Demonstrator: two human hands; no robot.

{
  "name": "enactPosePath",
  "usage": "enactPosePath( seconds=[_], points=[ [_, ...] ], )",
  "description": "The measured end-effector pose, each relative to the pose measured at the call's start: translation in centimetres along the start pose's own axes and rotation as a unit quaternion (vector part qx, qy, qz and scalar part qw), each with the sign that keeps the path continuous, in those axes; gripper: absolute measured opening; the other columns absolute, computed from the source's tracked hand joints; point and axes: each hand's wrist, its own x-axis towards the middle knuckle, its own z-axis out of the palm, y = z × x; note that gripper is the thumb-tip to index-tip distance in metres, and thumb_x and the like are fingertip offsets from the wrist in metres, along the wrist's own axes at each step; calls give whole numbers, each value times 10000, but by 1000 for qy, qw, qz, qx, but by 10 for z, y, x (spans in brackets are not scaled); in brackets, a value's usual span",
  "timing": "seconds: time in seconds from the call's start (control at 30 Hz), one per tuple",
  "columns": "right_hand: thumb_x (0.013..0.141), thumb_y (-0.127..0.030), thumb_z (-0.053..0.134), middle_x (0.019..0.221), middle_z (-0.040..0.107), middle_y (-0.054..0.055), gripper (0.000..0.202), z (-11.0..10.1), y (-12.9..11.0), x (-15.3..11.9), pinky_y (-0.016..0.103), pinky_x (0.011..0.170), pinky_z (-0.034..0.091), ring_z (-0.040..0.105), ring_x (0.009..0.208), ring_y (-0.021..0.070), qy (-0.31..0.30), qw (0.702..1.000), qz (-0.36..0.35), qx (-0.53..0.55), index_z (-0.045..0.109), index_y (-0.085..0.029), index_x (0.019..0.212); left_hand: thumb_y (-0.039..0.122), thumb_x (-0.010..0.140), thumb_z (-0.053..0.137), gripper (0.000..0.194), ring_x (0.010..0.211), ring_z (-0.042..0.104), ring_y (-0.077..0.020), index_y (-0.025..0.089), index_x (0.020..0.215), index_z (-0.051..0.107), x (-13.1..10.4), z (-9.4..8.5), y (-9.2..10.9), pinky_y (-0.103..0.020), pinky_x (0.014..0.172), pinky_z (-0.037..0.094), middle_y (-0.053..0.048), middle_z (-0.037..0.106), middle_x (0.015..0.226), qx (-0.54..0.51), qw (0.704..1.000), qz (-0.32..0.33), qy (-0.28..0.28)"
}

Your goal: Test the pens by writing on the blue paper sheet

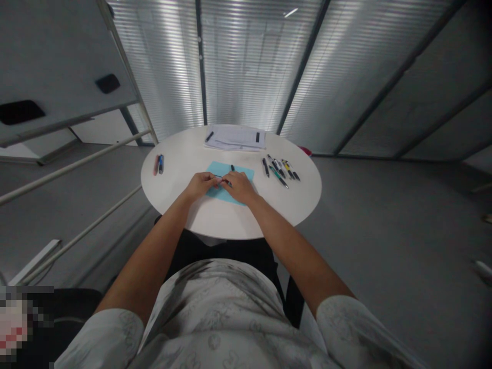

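At mid-frame the left hand [202,185] and right hand [239,187] nearly meet, fingertips at a thin dark item [218,177] over a blue sheet [220,168] on the white counter [215,225]; whether either grips it, I cannot tell. A black piece [232,167] shows just beyond. Red and blue pens [161,164] lie left of centre, a pen cluster [278,169] right, papers [234,137] upper centre.

I am working in an office, or somewhere very like one. My round white table [215,224] is holding papers [234,138] at twelve o'clock, pens [279,177] near two and ten, and a blue sheet [223,194] at the dial's centre. Beyond, from eleven to one, slatted blinds [249,66] are hanging between dark frames [202,87]; plain grey floor [365,230] is stretching out at three.
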Motion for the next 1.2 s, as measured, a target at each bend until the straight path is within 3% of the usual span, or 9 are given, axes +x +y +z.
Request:
enactPosePath(
  seconds=[0.33, 0.5, 0.63, 0.83, 0.97, 1.2],
  points=[
    [981, -290, 503, 1004, 688, 41, 198, 1, 3, 1, 313, 813, 311, 583, 937, 186, 11, 999, 15, 42, 669, -227, 1069, 449, 725, 730, 313, 474, 363, -86, 165, 598, 695, -1, -1, 1, -251, 466, 240, -4, 562, 515, 47, 999, 9, -9],
    [984, -350, 507, 957, 674, 37, 223, 2, 6, 1, 310, 815, 311, 580, 901, 175, 15, 999, 14, 34, 687, -218, 983, 441, 716, 731, 294, 500, 421, -100, 161, 632, 705, 1, -1, -2, -256, 483, 283, -22, 616, 566, 37, 999, 6, 1],
    [989, -385, 496, 934, 669, 50, 289, -1, 7, 0, 320, 817, 314, 576, 914, 187, 28, 998, 57, -1, 683, -195, 879, 425, 740, 706, 281, 537, 486, -114, 147, 779, 734, 4, 0, -10, -254, 509, 345, -36, 659, 639, 31, 999, 5, 37],
    [966, -407, 531, 1015, 677, 77, 270, -4, 8, -1, 356, 836, 315, 549, 996, 232, -3, 992, 94, -82, 704, -208, 906, 345, 772, 636, 285, 583, 508, -133, 150, 944, 752, 7, 1, -19, -262, 554, 371, -23, 633, 653, 166, 986, 24, 2],
    [946, -400, 561, 1036, 675, 83, 232, -4, 6, -2, 372, 859, 312, 532, 1030, 246, -22, 991, 84, -103, 696, -212, 936, 287, 776, 607, 215, 630, 536, -155, 175, 885, 755, 5, 3, -13, -284, 612, 391, -40, 654, 691, 246, 968, 34, -31],
    [932, -386, 570, 1028, 681, 81, 209, -2, 5, -3, 382, 870, 299, 521, 1035, 256, -21, 991, 79, -103, 685, -211, 930, 306, 783, 618, 170, 590, 491, -150, 202, 846, 737, 4, 5, -10, -288, 609, 349, -17, 596, 630, 285, 958, 29, -24]
  ],
)
